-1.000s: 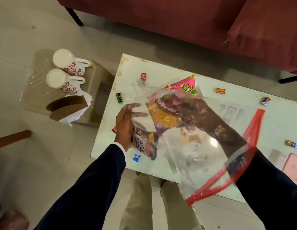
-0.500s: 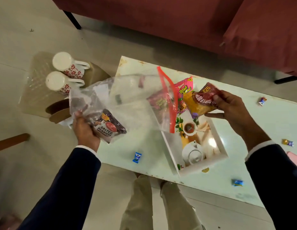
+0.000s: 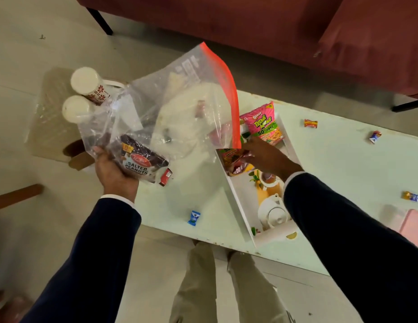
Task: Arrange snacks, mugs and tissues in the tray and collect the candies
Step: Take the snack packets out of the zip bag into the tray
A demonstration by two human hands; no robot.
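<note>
My left hand (image 3: 114,170) holds up a clear zip bag (image 3: 180,101) with a red seal; a salted peanuts packet (image 3: 139,159) lies inside it against my palm. My right hand (image 3: 264,155) is down in the white tray (image 3: 236,197), gripping a yellow and maroon snack packet (image 3: 233,159). A pink snack packet (image 3: 264,124) lies at the tray's far end. Loose candies lie on the table: a blue one (image 3: 194,217), a red one (image 3: 166,176), an orange one (image 3: 310,123). Two white floral mugs (image 3: 86,89) stand on a stool to the left.
The pale table (image 3: 343,164) carries more candies (image 3: 375,137) (image 3: 411,196) at the right and a pink flat object (image 3: 411,226) at its right edge. A brown tissue holder (image 3: 79,157) sits on the stool behind the bag. A maroon sofa (image 3: 250,24) runs along the far side.
My right hand has come down from above the tray and brought the yellow and maroon packet into it. The bag in my left hand has swung up, its red seal now standing higher.
</note>
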